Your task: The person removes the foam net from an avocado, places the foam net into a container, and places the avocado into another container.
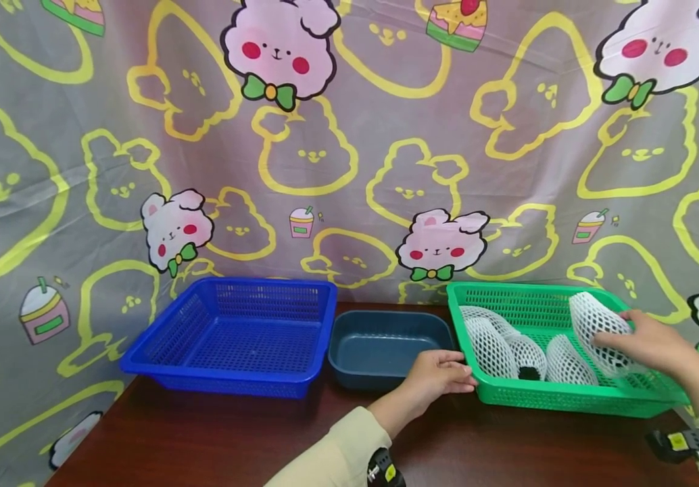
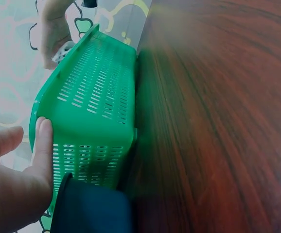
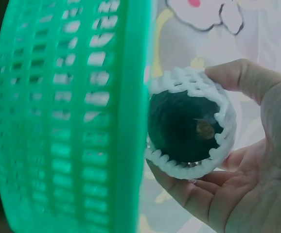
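Note:
My right hand (image 1: 654, 341) grips an avocado (image 3: 184, 126) in a white foam net (image 1: 595, 331), above the right part of the green basket (image 1: 574, 396). The fruit's dark green end with a brown stem scar shows in the right wrist view. Thumb and fingers lie on opposite sides of the net. At the basket's near left corner, my left hand (image 1: 437, 375) touches the outside just under the rim with straight fingers (image 2: 44, 145), its thumb apart from them. Several more white foam nets (image 1: 489, 345) lie in the green basket; one has a dark end showing.
A dark blue-grey tub (image 1: 392, 380) stands between the green basket and a blue basket (image 1: 234, 387) at the left. All three rest on a brown wooden table (image 1: 203, 433). Behind them hangs a patterned cloth (image 1: 349, 182) with cartoon rabbits.

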`<state>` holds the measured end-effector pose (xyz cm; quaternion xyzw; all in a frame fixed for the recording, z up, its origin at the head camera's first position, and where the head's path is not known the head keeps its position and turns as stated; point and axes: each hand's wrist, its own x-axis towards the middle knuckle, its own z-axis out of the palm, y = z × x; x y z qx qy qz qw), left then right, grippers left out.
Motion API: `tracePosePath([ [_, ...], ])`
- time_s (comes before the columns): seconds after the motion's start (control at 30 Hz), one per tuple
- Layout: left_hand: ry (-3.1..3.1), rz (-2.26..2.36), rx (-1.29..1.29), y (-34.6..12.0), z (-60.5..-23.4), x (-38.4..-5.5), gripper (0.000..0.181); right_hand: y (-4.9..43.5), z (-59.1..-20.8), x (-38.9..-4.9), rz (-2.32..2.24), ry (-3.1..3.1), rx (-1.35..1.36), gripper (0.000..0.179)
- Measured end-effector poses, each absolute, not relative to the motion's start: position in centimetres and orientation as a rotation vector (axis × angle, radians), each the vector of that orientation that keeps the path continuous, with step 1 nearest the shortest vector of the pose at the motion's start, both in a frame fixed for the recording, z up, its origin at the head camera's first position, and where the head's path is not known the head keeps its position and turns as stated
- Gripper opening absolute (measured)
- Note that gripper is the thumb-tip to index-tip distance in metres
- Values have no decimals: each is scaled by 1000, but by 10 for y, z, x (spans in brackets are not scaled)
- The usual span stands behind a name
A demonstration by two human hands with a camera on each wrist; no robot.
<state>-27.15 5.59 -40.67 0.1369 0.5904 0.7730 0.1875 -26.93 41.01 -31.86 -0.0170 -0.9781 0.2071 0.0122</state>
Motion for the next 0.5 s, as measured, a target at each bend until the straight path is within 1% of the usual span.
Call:
tracePosePath([
  [0.2, 1673, 2109, 424, 50, -404, -268, 31, 381, -313, -257, 712, -2987, 58, 86],
  [0.33, 1710, 2062, 487, 40, -401, -264, 34, 357, -310, -251, 769, -2945, 106, 84],
  [0.5, 1763, 2004, 581, 25, -398, -260, 34, 329, -309, -244, 850, -2892, 193, 76],
])
